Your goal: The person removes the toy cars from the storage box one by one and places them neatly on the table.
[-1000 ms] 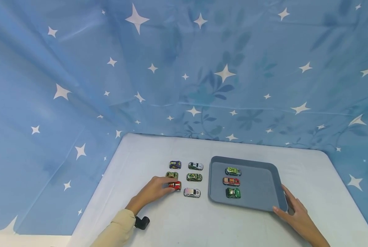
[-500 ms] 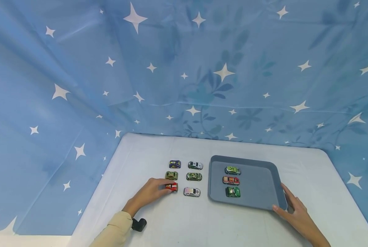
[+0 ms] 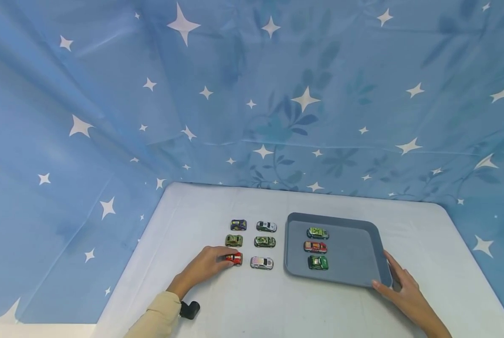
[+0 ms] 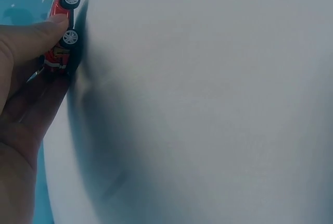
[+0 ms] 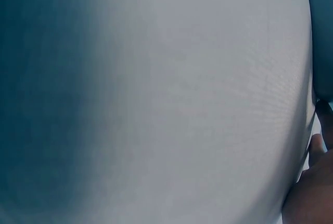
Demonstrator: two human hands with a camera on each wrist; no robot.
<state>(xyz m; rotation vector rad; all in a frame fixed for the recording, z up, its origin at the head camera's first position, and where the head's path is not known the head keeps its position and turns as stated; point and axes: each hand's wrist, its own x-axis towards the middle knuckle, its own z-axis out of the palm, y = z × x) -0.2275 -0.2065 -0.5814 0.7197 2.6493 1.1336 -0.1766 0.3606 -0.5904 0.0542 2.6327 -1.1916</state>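
Note:
My left hand [image 3: 205, 265] pinches a red toy car [image 3: 237, 258] at the near left of a group of cars on the white table. In the left wrist view the thumb presses the side of the red car [image 4: 61, 60] between its wheels, with the other fingers behind it. Beside it are a white patterned car [image 3: 262, 263] and an olive-green car [image 3: 234, 241]. My right hand [image 3: 408, 295] holds the near right corner of a grey tray [image 3: 357, 256], thumb on the front edge and fingers along the right side.
Inside the tray stand a lime-green car [image 3: 317, 233], a red-orange car [image 3: 315, 247] and a dark green car [image 3: 318, 262] in a column. Behind the left hand are a purple car [image 3: 238, 225], a silver car [image 3: 266, 226] and a camouflage car [image 3: 264, 241]. A blue starry curtain [image 3: 252, 126] hangs behind.
My left hand has drawn the red car a little left and toward me, away from the olive-green car. The right hand stays at the tray corner.

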